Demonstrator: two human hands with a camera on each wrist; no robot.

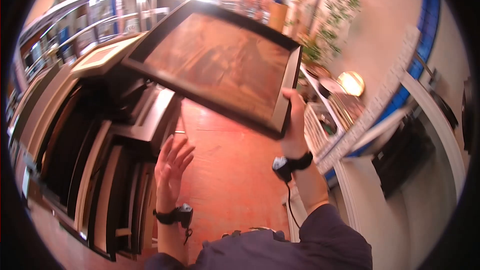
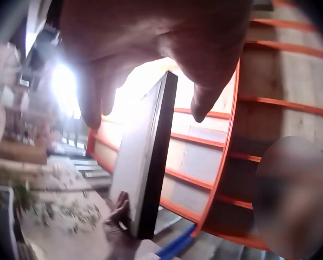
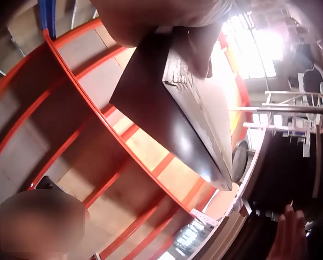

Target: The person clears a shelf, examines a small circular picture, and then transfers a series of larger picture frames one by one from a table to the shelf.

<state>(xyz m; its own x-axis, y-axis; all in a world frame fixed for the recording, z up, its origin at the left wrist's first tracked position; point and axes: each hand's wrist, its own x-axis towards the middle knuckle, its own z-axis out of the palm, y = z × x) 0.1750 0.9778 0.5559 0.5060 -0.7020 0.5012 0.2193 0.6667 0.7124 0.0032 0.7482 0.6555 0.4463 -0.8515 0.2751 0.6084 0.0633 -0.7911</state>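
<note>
A large dark-framed picture (image 1: 220, 62) with a brownish face is held up in the air, tilted. My right hand (image 1: 294, 120) grips its near right corner, thumb on the front of the frame. The same frame (image 3: 172, 97) fills the right wrist view from below, and the frame (image 2: 148, 157) stands edge-on in the left wrist view. My left hand (image 1: 172, 162) is open below the picture, fingers spread, touching nothing, above the reddish floor (image 1: 235, 170).
Several dark frames (image 1: 100, 170) lean stacked on the left. A white counter (image 1: 365, 125) with a round brass object (image 1: 351, 83) runs along the right. Plants (image 1: 330, 15) stand at the back. Orange shelving (image 3: 85, 135) rises overhead.
</note>
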